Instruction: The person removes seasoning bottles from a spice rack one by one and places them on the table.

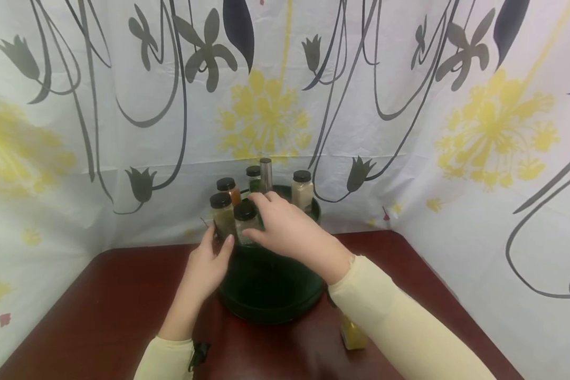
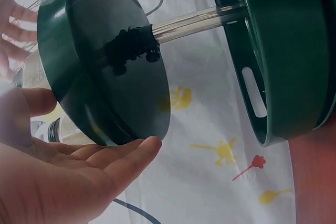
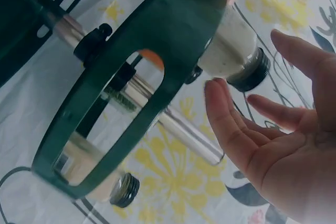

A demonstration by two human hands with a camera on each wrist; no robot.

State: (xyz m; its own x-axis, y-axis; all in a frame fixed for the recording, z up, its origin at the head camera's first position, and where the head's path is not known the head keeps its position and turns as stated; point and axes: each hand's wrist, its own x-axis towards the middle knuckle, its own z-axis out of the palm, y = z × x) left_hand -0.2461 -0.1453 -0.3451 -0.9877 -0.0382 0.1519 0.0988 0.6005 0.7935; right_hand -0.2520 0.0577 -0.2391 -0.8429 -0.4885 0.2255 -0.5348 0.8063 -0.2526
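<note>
While the left hand (image 1: 204,266) lays extended fingers against the green upper tier (image 2: 55,51), the right hand (image 1: 287,224) spreads wide about a black-lidded jar (image 1: 247,232); whether it touches, I cannot tell. A second jar (image 1: 224,221) stands just beyond the left fingertips. Closing the right fingers carelessly could knock it over, and uneven left-hand pressure might tip the tier, sliding jars into the lower tray (image 1: 271,306) beneath both hands.

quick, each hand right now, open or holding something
Left hand: open, fingers against the upper green tray.
Right hand: open, fingers apart near a black-lidded jar; contact cannot be told.
</note>
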